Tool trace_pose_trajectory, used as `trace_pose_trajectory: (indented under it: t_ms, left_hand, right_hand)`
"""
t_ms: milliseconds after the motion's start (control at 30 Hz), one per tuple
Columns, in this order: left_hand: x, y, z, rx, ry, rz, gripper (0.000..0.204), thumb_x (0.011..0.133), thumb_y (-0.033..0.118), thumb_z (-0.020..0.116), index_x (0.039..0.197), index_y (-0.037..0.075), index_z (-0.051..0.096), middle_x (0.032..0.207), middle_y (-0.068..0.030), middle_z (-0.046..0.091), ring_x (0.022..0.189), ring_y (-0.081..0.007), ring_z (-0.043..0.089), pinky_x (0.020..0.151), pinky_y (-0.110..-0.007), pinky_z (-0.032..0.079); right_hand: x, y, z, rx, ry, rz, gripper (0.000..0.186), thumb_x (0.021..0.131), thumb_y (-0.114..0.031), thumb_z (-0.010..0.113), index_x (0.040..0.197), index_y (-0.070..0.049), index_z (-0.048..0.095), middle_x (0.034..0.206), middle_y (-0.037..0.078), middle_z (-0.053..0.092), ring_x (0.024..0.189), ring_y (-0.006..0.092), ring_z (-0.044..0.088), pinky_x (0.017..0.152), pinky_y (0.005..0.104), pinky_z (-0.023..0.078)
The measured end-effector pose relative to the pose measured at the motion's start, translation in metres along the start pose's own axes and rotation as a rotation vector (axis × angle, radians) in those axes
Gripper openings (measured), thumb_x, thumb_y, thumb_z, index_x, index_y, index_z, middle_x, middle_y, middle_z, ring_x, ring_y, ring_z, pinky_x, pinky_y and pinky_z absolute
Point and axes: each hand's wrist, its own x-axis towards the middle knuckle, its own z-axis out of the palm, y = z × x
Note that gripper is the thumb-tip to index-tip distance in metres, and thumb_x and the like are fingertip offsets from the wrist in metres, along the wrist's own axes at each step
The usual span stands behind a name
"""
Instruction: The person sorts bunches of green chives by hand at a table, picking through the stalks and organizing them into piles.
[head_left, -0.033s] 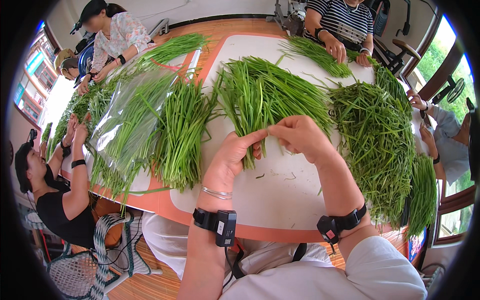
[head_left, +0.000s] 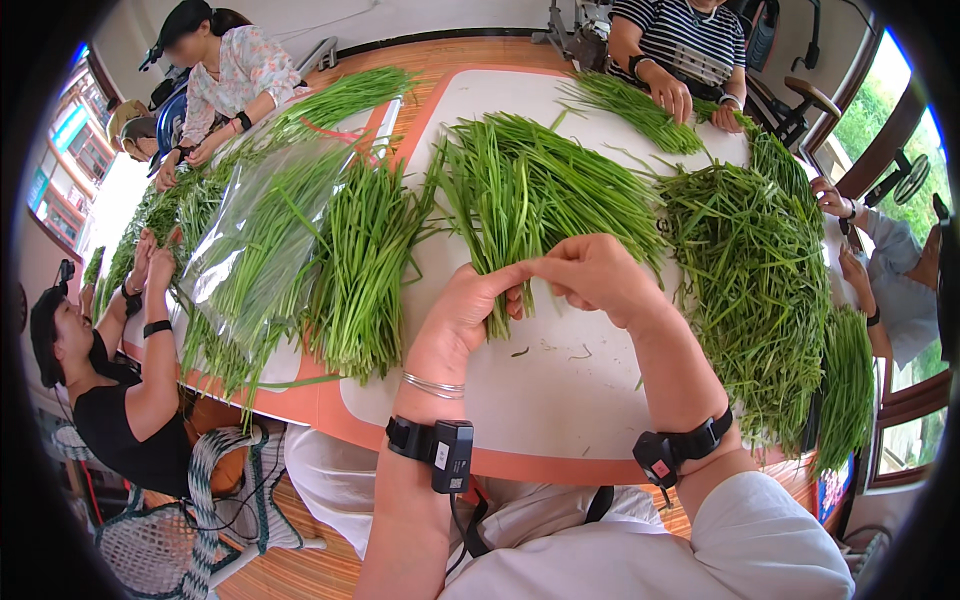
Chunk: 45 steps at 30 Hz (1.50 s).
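Note:
My left hand [head_left: 470,305] is closed round the lower ends of a small bunch of garlic chives [head_left: 500,215], whose green leaves point away from me. My right hand [head_left: 598,278] is bent in a pinch, its fingertips meeting my left thumb tip. Whatever lies between those right fingertips is too small or hidden to make out. Just beyond my right hand, a larger sheaf of chives [head_left: 590,185] lies slanted on the white tabletop [head_left: 500,400].
Left of my hands lies a thick chive bundle [head_left: 365,270], partly beside a clear plastic bag [head_left: 250,240]. A big loose heap [head_left: 750,290] covers the right side. Several people work around the table, among them a person in stripes [head_left: 680,50] opposite. A woven chair [head_left: 225,490] stands at left.
The fingers of my right hand have shifted very slightly at my left thumb tip. My left hand and the bunch in it stay in place.

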Motion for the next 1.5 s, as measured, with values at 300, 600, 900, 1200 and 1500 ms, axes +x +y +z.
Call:
trace_pose_trajectory:
  t_ms: [300, 600, 900, 1200, 1500]
  left_hand:
    - [0.001, 0.000, 0.000, 0.061, 0.001, -0.041, 0.018, 0.081, 0.021, 0.067, 0.085, 0.004, 0.063, 0.067, -0.0014, 0.057, 0.053, -0.0099, 0.048, 0.048, -0.025, 0.042]
    - [0.000, 0.001, 0.002, 0.054, -0.067, -0.055, 0.018, 0.082, 0.017, 0.066, 0.090, 0.001, 0.063, 0.068, -0.0023, 0.057, 0.053, -0.0096, 0.049, 0.048, -0.025, 0.041]
    - [-0.003, 0.002, -0.002, 0.137, -0.127, -0.066, 0.024, 0.077, 0.019, 0.072, 0.091, 0.001, 0.064, 0.068, -0.0010, 0.055, 0.055, -0.0116, 0.050, 0.049, -0.027, 0.043]
    - [-0.001, 0.000, 0.000, 0.057, -0.039, -0.037, 0.024, 0.083, 0.024, 0.064, 0.091, 0.001, 0.063, 0.078, -0.0040, 0.059, 0.062, -0.0140, 0.055, 0.056, -0.029, 0.046]
    - [0.001, -0.006, 0.006, -0.125, -0.085, -0.050, 0.022, 0.087, 0.018, 0.059, 0.103, 0.003, 0.060, 0.089, -0.0063, 0.063, 0.080, -0.0171, 0.060, 0.067, -0.031, 0.050]
  right_hand:
    - [0.001, 0.005, 0.005, -0.091, -0.139, 0.009, 0.021, 0.073, -0.017, 0.073, 0.073, -0.002, 0.058, 0.060, 0.002, 0.056, 0.045, 0.0073, 0.048, 0.039, 0.0212, 0.033]
    - [0.008, 0.012, -0.007, 0.053, -0.163, 0.004, 0.017, 0.075, -0.009, 0.067, 0.084, 0.002, 0.059, 0.065, 0.005, 0.059, 0.047, 0.0088, 0.050, 0.041, 0.0219, 0.037]
    - [0.008, 0.008, -0.003, 0.062, -0.156, 0.067, 0.017, 0.082, -0.014, 0.061, 0.078, 0.003, 0.061, 0.062, 0.004, 0.055, 0.046, 0.0078, 0.043, 0.041, 0.0218, 0.033]
    - [0.001, 0.005, -0.009, 0.042, -0.076, 0.022, 0.026, 0.087, -0.025, 0.053, 0.076, -0.002, 0.056, 0.066, 0.005, 0.057, 0.049, 0.0082, 0.041, 0.042, 0.0239, 0.034]
    - [0.002, 0.024, 0.013, -0.556, -0.082, -0.278, 0.027, 0.088, -0.021, 0.044, 0.082, 0.003, 0.055, 0.075, 0.017, 0.062, 0.069, 0.0314, 0.059, 0.063, 0.0407, 0.045]
